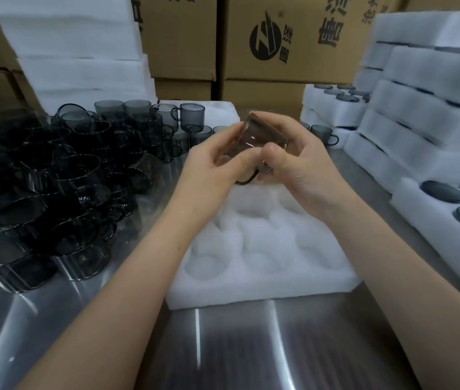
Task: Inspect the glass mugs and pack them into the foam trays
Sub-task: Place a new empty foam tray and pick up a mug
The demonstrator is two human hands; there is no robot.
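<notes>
Nearest you, the steel table (223, 350) shines with streaked reflections, and your bare forearms reach across it. Just ahead a white foam tray (251, 294) lies flat on the steel, its round pockets facing up. Above the tray's far half, your left hand (209, 161) and right hand (307, 170) both curl round one smoky mug (259, 136), held on its side clear of the foam, its handle hanging down between your thumbs. To your left a pile of dark mugs (54, 187) crowds the table, some upright, some tipped. To your right stand stacked trays (420, 130), with dark glass rounds showing in their pockets. Farther back on the left, plain foam slabs (77, 66) are piled high, and brown cartons (307, 66) with black print wall off the rear.
</notes>
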